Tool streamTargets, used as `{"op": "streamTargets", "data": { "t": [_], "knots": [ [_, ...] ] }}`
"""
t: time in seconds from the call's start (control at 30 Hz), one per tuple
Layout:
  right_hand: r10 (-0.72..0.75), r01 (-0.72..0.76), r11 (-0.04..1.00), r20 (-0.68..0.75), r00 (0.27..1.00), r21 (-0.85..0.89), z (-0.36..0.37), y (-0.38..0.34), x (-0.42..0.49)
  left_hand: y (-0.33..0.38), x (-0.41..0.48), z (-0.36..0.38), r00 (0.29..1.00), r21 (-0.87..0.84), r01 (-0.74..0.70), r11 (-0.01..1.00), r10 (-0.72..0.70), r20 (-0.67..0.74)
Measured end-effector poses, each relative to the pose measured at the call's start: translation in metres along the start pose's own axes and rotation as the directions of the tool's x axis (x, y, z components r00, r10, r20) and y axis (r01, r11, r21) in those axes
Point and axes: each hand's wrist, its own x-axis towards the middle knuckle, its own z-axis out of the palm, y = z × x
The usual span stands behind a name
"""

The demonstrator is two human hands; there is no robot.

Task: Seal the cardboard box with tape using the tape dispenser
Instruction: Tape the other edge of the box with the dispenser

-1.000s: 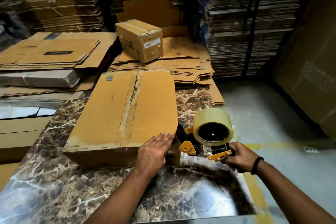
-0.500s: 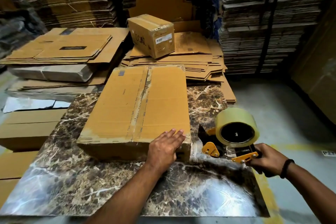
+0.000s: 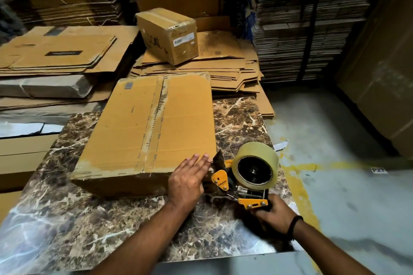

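I read the job as barely begun. The cardboard box (image 3: 147, 131) lies flat on the marbled desk (image 3: 111, 225), its two top flaps meeting along a middle seam that shows only old tape marks; I see no fresh strip on it yet.

My left hand (image 3: 187, 179) rests palm down on the near right corner of the box, fingers (image 3: 202, 159) spread flat and holding nothing, just pinning the box. My right hand (image 3: 276, 213) is wrapped round the handle of the tape dispenser (image 3: 243, 181), whose clear roll stands just to the right of the left fingers, its front end close against the box's near right corner. Whether any tape has stuck there I cannot tell.

What is left, as I judge it: starting the strip and running it the length of the seam.

Beyond the fingers the box top is open all the way to its far edge. To the right of the right-hand fingers the desk edge comes quickly, with bare floor (image 3: 335, 129) past it. A smaller sealed box (image 3: 169, 35) sits on flattened cardboard well beyond.
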Motion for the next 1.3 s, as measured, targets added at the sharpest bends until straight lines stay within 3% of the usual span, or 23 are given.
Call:
{"op": "streamTargets", "data": {
  "t": [0.17, 0.37, 0.53, 0.83, 1.13, 1.3],
  "knots": [
    [0.041, -0.041, 0.997, -0.008, 0.999, -0.058, 0.004, -0.001, -0.008, 0.002, -0.001, 0.002, 0.998, 0.029, -0.018, 0.999, 0.02, -0.056],
    [0.126, -0.089, 0.942, 0.097, 0.987, -0.323, -0.054, -0.024, 0.025, 0.003, -0.001, 0.0, 0.998, 0.043, -0.003, 0.999, 0.006, -0.069],
    [0.121, -0.034, 0.841, 0.126, 0.985, -0.54, -0.085, -0.053, 0.05, 0.005, 0.001, -0.003, 0.998, 0.029, 0.018, 0.999, -0.016, -0.053],
    [0.07, 0.055, 0.734, 0.156, 0.985, -0.677, -0.089, -0.039, 0.059, 0.004, 0.002, -0.003, 0.999, 0.011, 0.023, 1.0, -0.023, -0.025],
    [0.176, -0.045, 0.773, 0.145, 0.974, -0.633, -0.072, -0.003, 0.059, 0.002, 0.0, 0.0, 0.999, -0.014, 0.022, 1.0, -0.022, -0.032],
    [0.291, -0.214, 0.872, 0.113, 0.95, -0.441, -0.074, 0.02, 0.052, 0.003, 0.001, -0.002, 1.0, -0.017, 0.025, 1.0, -0.025, -0.014]
  ]
}}
